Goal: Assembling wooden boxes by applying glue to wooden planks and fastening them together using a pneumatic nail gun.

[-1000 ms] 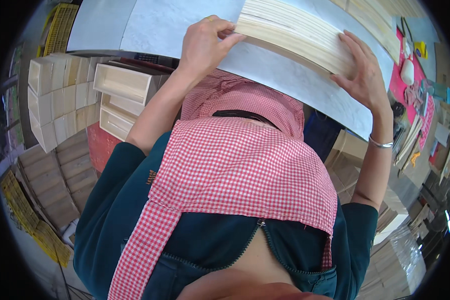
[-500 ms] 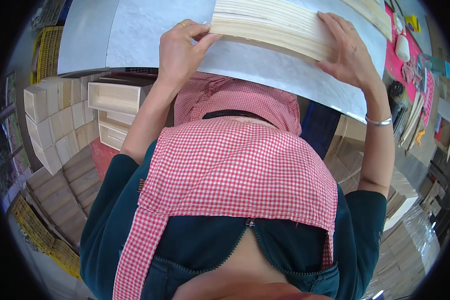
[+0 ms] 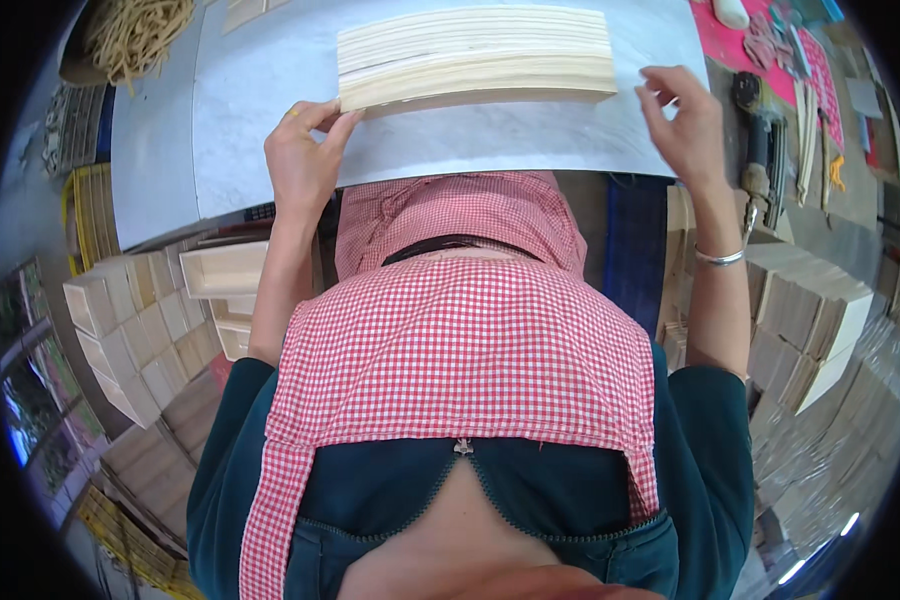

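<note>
Remotely, I found the block of pale wooden strips lying across the grey-white table. The left hand touched its near left corner with thumb and finger (whether pinching or merely resting, I could not tell). The right hand held nothing, fingers loosely curled, just beside the right end. On progress, I judged the strips already set side by side, ends roughly even; the right end was free, the left not yet.
</note>
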### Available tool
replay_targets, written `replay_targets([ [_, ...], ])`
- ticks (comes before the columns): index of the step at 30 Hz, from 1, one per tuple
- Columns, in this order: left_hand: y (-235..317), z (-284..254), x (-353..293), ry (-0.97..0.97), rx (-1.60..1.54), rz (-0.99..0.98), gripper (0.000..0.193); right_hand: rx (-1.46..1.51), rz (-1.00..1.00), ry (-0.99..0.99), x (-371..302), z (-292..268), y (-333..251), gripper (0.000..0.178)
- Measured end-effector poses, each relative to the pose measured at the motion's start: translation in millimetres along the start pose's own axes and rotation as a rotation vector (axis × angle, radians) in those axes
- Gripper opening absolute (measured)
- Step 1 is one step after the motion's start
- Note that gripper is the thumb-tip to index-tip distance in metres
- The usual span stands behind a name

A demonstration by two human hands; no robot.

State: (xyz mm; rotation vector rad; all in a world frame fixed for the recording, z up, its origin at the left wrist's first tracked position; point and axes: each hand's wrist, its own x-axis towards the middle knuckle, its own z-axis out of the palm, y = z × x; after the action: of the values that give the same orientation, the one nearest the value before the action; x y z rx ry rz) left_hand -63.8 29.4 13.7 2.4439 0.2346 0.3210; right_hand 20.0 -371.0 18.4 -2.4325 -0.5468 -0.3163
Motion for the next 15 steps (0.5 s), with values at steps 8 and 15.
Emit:
replay_targets([
  [8, 8.8, -2.9, 4.5, -0.032, 0.072, -0.014, 0.022, -0.053, 0.075, 0.028, -12.0, 21.1, -19.9, 0.008],
  [15, 11.9, -5.9, 4.8, -0.055, 0.141, 0.009, 0.019, 0.007, 0.051, -0.014, -9.7, 22.5, -11.9, 0.004],
])
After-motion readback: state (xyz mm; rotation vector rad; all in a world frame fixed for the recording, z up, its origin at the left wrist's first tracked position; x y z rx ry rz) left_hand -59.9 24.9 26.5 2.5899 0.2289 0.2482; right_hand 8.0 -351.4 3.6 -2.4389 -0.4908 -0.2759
